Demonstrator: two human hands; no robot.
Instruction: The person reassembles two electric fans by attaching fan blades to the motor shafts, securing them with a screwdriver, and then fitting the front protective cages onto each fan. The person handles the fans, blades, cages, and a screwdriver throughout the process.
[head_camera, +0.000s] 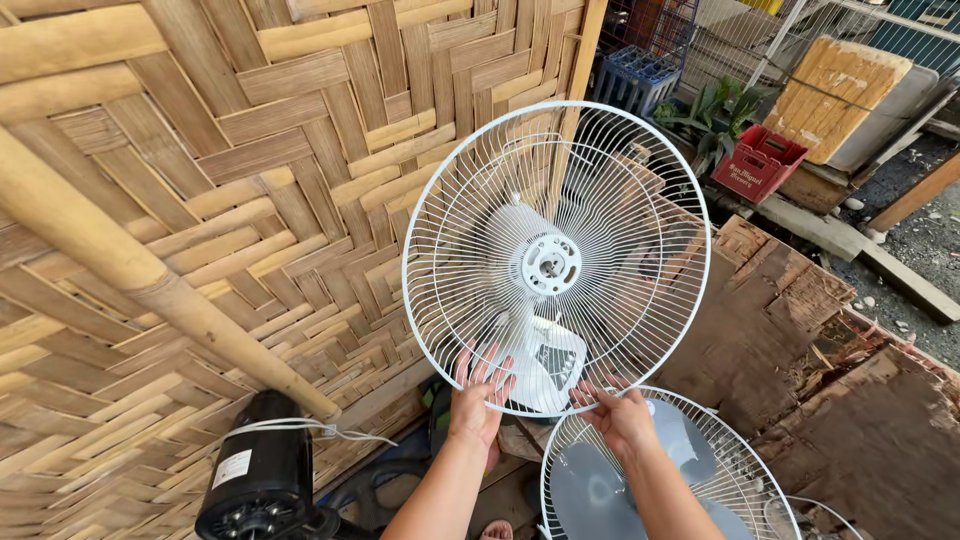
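1. A white wire fan guard (556, 260) is held upright in the middle of the view, its round face turned toward the camera, with a white plastic hub (549, 263) at its centre and thin wires running out to the rim.
2. The left hand (478, 395) grips the lower rim of the fan guard from below, fingers spread up over the wires.
3. The right hand (618, 412) is closed on the same lower rim just to the right, fingers curled over the bottom edge; both hands are holding the guard, set near each other.
4. Through the wires, low in the guard, a white moulded piece (540, 365) shows just above the hands; whether it is fixed to the guard or lies behind it cannot be told.
5. Directly below the right forearm lies a second wire guard (735, 470), flat or slightly tilted, with grey fan blades (590, 495) visible inside it.
6. At the lower left stands a black fan motor (262, 475), with a white cord (330, 430) trailing from its top.
7. Behind the guard, filling the left and upper part of the view, is a woven bamboo wall (250, 150), crossed by a thick bamboo pole (140, 270) running diagonally down toward the motor.
8. To the right lie worn, broken wooden boards (790, 350).
9. Farther back at the upper right sit a red plastic crate (760, 160), a green plant (715, 110) and a dark blue crate (635, 75).
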